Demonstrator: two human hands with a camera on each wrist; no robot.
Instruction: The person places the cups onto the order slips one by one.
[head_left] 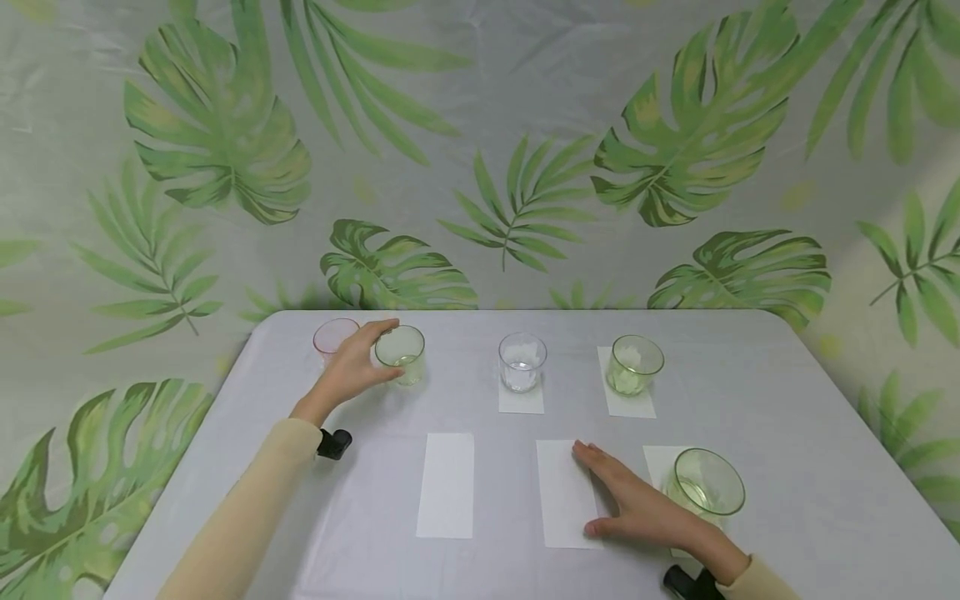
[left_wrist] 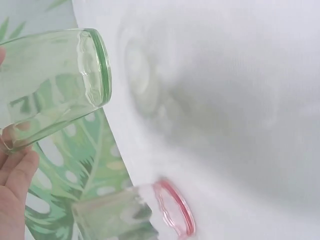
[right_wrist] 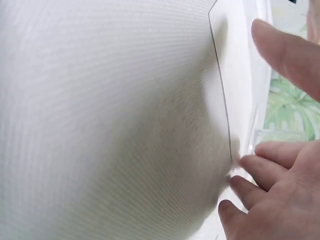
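Observation:
My left hand (head_left: 351, 367) grips a green-rimmed glass (head_left: 409, 367) between thumb and fingers at the back left. In the left wrist view this glass (left_wrist: 50, 85) is held off the cloth, its base apart from its shadow. A pink-rimmed glass (head_left: 330, 340) stands just behind that hand, partly hidden by it. My right hand (head_left: 648, 512) is spread over the right edge of a white paper (head_left: 562, 500), holding nothing; in the right wrist view its fingers (right_wrist: 265, 172) are spread near the paper's edge.
A clear glass (head_left: 522, 367) and a green-rimmed glass (head_left: 633, 371) stand on papers at the back. Another green-rimmed glass (head_left: 708, 483) stands on a paper at the right, partly behind my right hand. A bare paper (head_left: 446, 492) lies front centre on the white tablecloth (head_left: 360, 533).

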